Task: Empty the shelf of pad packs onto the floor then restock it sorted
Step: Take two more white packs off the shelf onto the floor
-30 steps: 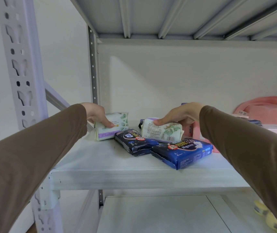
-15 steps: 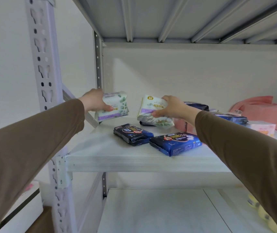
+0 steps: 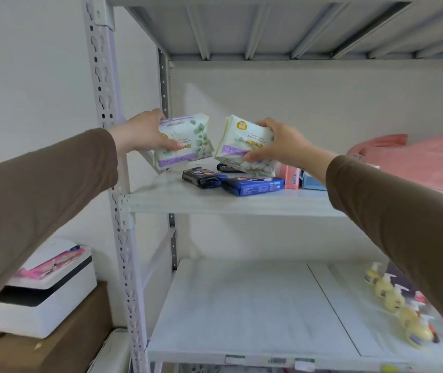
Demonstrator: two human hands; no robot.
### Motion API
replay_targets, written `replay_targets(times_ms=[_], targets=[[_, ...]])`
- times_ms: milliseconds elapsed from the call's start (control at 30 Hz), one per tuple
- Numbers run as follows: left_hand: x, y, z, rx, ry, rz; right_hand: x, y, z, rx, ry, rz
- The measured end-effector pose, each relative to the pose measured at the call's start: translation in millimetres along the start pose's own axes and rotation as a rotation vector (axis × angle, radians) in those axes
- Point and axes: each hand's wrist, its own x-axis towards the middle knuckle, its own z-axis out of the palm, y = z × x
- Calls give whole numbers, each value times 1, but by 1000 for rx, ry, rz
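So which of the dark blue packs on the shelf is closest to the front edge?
The bright blue pack, lying flat nearest the shelf lip. The darker navy pack sits left and slightly further back; a third dark one lies behind, mostly hidden.

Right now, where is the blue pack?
The blue pack lies near the shelf front, below the right hand, between a dark pack and a pink pack.

White box (image 3: 37,300) at 8 o'clock, on brown box (image 3: 61,345). Pink thing (image 3: 53,263) on top of white box. Small yellow bottles (image 3: 400,308) in row at 4 o'clock, on lower board. Pink cloth (image 3: 427,160) at 3 o'clock. White wall (image 3: 26,63) at 10 o'clock.
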Motion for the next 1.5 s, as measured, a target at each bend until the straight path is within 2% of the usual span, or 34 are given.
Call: replay_targets(times_ms=[267,500,733,1100,1267,1500], targets=[[-108,23,1,-39,-181,-28,-103,-8,-1,-99,-160,130],[-168,-5,43,-81,-319,-63,-168,2,45,-114,-376,178],[-215,-82,105,-87,-469,-117,-213,18,125,-15,-541,211],[-309,-204,216,-127,-583,-192,-285,23,277,-117,-684,357],[-354,-251,283,-98,-659,-220,-322,46,343,-73,-701,420],[-413,-297,380,-59,-748,-315,-379,115,437,24,-828,541]])
